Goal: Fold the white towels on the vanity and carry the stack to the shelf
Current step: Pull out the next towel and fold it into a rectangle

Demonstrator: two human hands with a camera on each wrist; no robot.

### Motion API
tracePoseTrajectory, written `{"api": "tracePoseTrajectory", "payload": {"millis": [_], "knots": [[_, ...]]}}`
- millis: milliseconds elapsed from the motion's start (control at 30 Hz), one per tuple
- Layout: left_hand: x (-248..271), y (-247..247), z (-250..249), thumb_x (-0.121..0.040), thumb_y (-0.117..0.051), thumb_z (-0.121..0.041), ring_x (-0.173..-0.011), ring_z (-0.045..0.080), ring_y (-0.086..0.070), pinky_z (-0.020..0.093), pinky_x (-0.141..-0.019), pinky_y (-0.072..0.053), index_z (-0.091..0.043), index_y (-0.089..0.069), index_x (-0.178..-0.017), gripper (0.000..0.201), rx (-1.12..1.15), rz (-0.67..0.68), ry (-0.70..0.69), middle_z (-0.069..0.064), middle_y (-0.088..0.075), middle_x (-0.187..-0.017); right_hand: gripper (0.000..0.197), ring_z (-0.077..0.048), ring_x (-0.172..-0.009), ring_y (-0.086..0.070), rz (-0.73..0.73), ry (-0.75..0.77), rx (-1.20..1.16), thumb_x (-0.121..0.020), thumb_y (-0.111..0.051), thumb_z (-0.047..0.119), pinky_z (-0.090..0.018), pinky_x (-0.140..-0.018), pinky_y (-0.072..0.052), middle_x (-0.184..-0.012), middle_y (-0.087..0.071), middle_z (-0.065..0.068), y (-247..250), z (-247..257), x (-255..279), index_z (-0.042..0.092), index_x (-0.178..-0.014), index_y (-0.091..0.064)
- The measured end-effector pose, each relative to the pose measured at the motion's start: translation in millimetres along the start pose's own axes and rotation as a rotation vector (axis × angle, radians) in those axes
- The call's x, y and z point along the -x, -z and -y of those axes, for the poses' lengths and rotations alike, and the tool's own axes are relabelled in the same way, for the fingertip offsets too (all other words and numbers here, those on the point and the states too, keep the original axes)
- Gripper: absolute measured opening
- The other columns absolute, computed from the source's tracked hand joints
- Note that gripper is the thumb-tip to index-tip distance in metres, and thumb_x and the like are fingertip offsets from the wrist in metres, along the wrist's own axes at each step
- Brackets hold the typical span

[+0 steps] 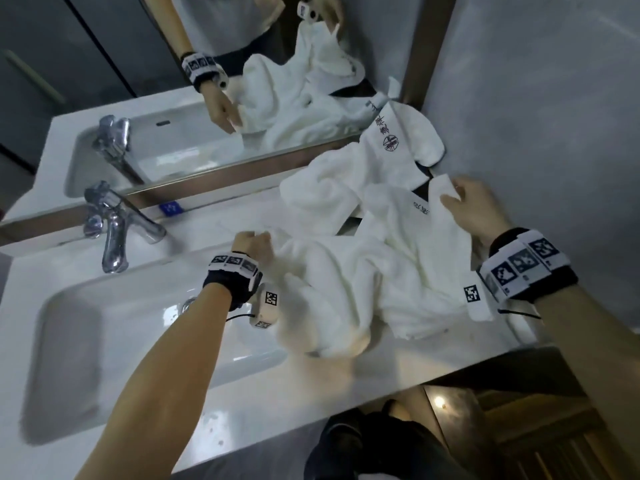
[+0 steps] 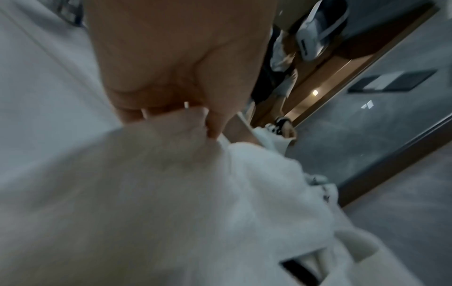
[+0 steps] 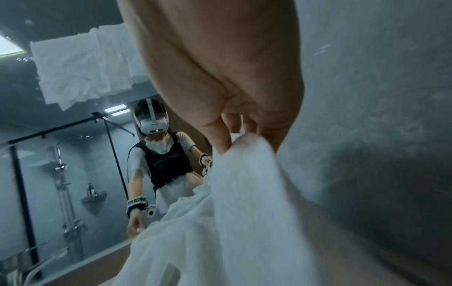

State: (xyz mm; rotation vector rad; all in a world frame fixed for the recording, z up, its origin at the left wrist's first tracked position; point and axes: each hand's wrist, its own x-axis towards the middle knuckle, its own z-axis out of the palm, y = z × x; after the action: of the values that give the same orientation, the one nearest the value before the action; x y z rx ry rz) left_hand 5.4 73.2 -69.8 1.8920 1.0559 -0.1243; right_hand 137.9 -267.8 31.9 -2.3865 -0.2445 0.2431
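The white counter has a sink in its left part. A big mirror stands along its back edge. A white towel lies bunched up on the right part of the counter. A second white towel lies in the back right corner. The shiny tap stands behind the sink. The right hand pinches one corner of the bunched towel. The left hand is curled tight around the other end.

Fluffy white terry towel, glossy white vanity top, polished chrome tap — matt grey wall
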Motion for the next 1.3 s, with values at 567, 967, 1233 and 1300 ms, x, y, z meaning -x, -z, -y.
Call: {"api": "tracePoseTrajectory", "payload": {"millis": [567,967,1233,1300], "knots": [[107,-20,-134,-0.082,-0.069,-0.006,-0.108,0.008,-0.054,0.019,-0.091,-0.043,-0.012,-0.061,-0.083,0.01,0.153,0.47,-0.822,0.005,-0.059,-0.12,0.025,0.012,-0.062,-0.06,0.2,0.294,-0.381,-0.091,-0.051,-0.003,-0.007,-0.066,-0.047,-0.087,-0.068,0.001,-6,41,11,0.004,-0.115,-0.053],[97,-64,-151,-0.084,-0.067,-0.005,-0.085,0.017,-0.051,0.026,-0.08,-0.04,-0.004,-0.063,-0.085,0.004,0.1,0.474,-0.861,0.008,-0.059,-0.087,0.02,-0.017,-0.089,-0.053,-0.13,0.567,-0.009,-0.076,-0.064,-0.006,-0.027,-0.081,-0.046,-0.093,-0.061,-0.009,-3,7,33,0.007,-0.089,-0.056],[76,-71,-157,-0.09,-0.06,-0.009,-0.079,0.015,-0.05,0.028,-0.074,-0.039,-0.002,-0.06,-0.092,0.008,0.089,0.311,-0.847,0.003,-0.057,-0.082,0.033,-0.022,-0.096,-0.057,0.312,0.463,0.466,-0.089,-0.055,0.043,-0.03,-0.075,-0.038,-0.105,-0.059,-0.001,-22,-33,60,0.013,-0.101,-0.054],[65,-70,-155,-0.09,-0.06,-0.011,-0.072,0.015,-0.045,0.029,-0.069,-0.036,-0.008,-0.057,-0.085,0.007,0.092,0.235,-0.827,0.001,-0.052,-0.075,0.037,-0.025,-0.096,-0.058,0.29,0.471,0.534,-0.089,-0.052,0.049,-0.027,-0.07,-0.028,-0.103,-0.063,-0.002,-18,-35,61,0.014,-0.101,-0.055]]}}
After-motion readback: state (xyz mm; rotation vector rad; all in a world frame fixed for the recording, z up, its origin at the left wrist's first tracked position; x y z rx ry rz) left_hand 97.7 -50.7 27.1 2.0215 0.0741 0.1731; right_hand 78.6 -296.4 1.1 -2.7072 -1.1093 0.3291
